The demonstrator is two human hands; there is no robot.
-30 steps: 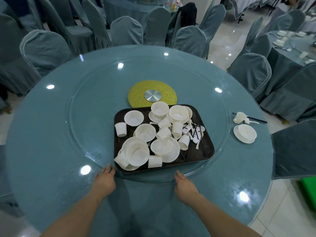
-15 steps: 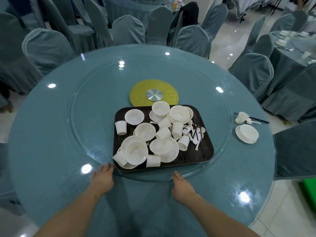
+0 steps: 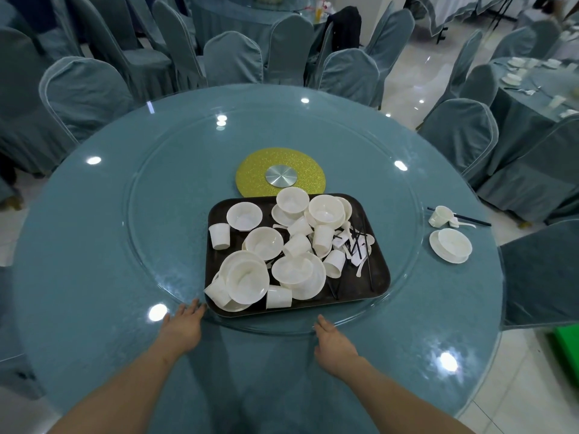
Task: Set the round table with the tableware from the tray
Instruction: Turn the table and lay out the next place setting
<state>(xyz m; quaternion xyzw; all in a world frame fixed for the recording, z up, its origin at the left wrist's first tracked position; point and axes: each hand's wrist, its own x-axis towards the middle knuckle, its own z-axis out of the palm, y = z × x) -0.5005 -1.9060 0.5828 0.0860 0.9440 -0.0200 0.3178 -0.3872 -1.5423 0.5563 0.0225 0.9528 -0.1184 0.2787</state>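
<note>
From the head camera, a big round counter (image 3: 94, 245) has a glass spinning plate (image 3: 156, 245) on top. A dark tray (image 3: 380, 277) sits on the near part of the glass. It is piled with white bowls (image 3: 263, 242), small cups (image 3: 219, 235), flat plates (image 3: 313, 283), spoons (image 3: 360, 270) and black chopsticks (image 3: 369, 270). Some cups lie on their sides and lean on the bowls. One place is already set on the right side of the counter: a bowl on a plate (image 3: 450, 245), with a cup, a spoon and chopsticks just behind it. Many places look still to be set.

What could go wrong: the pile is messy, so pulling one bowl out could knock a cup over or make it roll off the tray. The glass can spin, so a push on its edge might swing the tray away.

The left hand (image 3: 183, 324) lies flat with straight fingers. Its tips touch the edge of the glass, just beside the tray's near left corner. It holds nothing. The right hand (image 3: 333, 339) is also relaxed and empty. It rests at the glass edge, just in front of the tray.
</note>
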